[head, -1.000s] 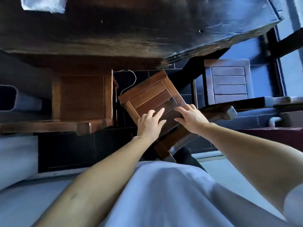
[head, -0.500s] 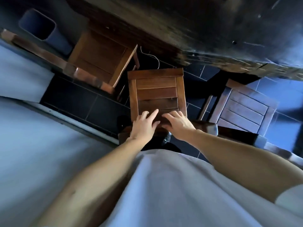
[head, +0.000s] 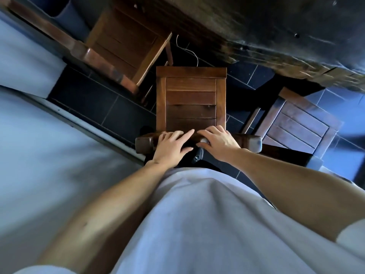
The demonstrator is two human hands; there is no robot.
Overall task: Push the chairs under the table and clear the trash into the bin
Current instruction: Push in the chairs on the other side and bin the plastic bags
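Chair (head: 190,99) in the middle: left hand (head: 171,148) and right hand (head: 219,141) lie flat, fingers spread, on its top rail (head: 250,142), gripping nothing. Seat's long axis points toward the table (head: 256,30), front edge just short of it.

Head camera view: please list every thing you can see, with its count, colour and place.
table: one, dark wood, across the top.
middle chair: one, brown slatted wood, centre, seat wholly out from the table.
left chair: one, brown wood, upper left, seat partly under the table.
right chair: one, brown wood in bluish light, right, beside the table.
bin: one, grey-blue, upper left corner, partly cut off.
cord: one, white, thin, on the floor beyond the middle chair.
floor: dark tiles.
shirt: one, pale, bottom centre.
left hand: on the middle chair's top rail.
right hand: on the same rail.
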